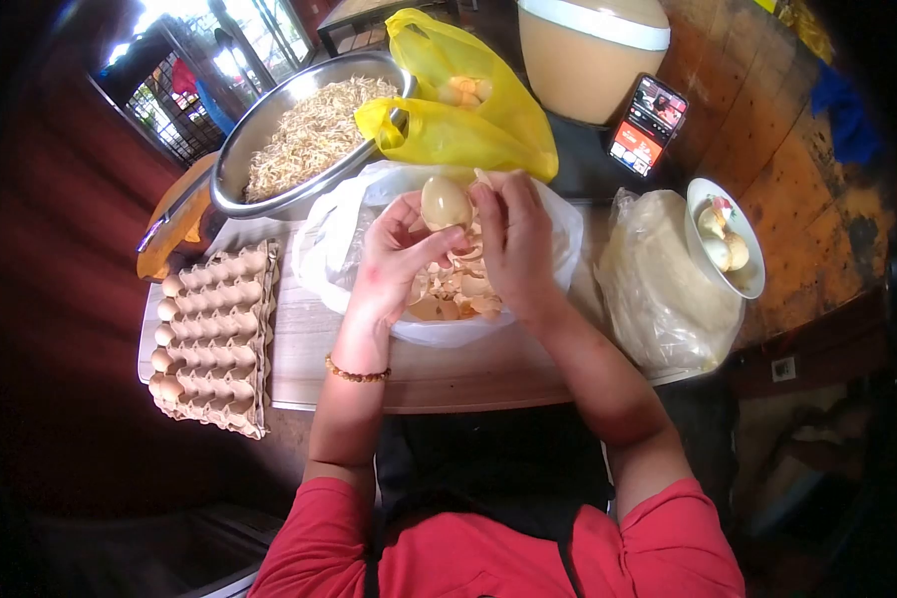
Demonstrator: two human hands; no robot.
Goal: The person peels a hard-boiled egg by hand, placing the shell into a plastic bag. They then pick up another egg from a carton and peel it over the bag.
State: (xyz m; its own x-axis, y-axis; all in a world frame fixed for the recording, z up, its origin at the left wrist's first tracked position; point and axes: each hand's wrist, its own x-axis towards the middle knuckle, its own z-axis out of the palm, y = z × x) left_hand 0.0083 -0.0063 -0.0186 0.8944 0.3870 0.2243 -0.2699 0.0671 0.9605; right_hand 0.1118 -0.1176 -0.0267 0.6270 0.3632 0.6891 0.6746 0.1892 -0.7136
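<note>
My left hand [401,249] is closed around a smooth, glossy egg [447,204] that looks peeled, its pale yellowish-green surface facing me. Close against the egg's right side is my right hand [511,234], its fingers pinched together with what looks like a pale piece of eggshell [482,177] at the tips. Both hands are above an open white plastic bag [319,244], where broken eggshells [448,302] lie in a heap. The palm side of my right hand is hidden.
An egg carton [219,339] with several eggs stands left. Behind are a metal basin [231,189] of sprouts, a yellow bag [498,125] with eggs and a large tan container [588,70]. A phone [648,125], clear bag [668,289] and bowl [752,274] of eggs sit right.
</note>
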